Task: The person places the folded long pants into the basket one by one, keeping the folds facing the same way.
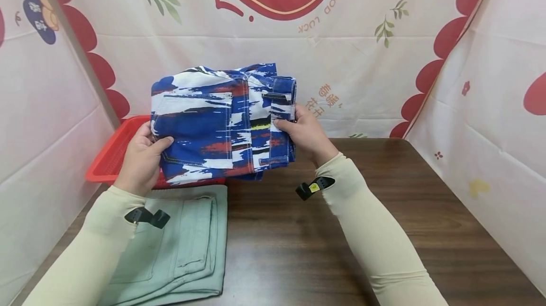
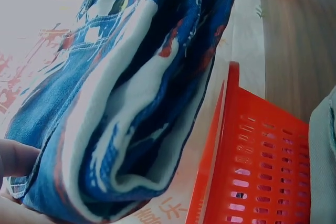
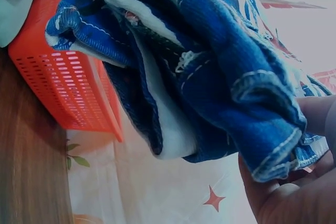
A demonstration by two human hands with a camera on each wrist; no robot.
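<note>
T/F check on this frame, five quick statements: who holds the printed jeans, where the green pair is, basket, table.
1. Both hands hold the folded printed jeans above the table. True: the left hand grips the left edge and the right hand the right edge.
2. The green jeans are in the basket. False: they lie folded on the table, in front of the red basket.
3. The basket is blue. False: it is red.
4. The right thumb pinches the printed jeans near a belt loop. True.
5. The printed jeans lie flat on the table. False: they are held up off it.
</note>
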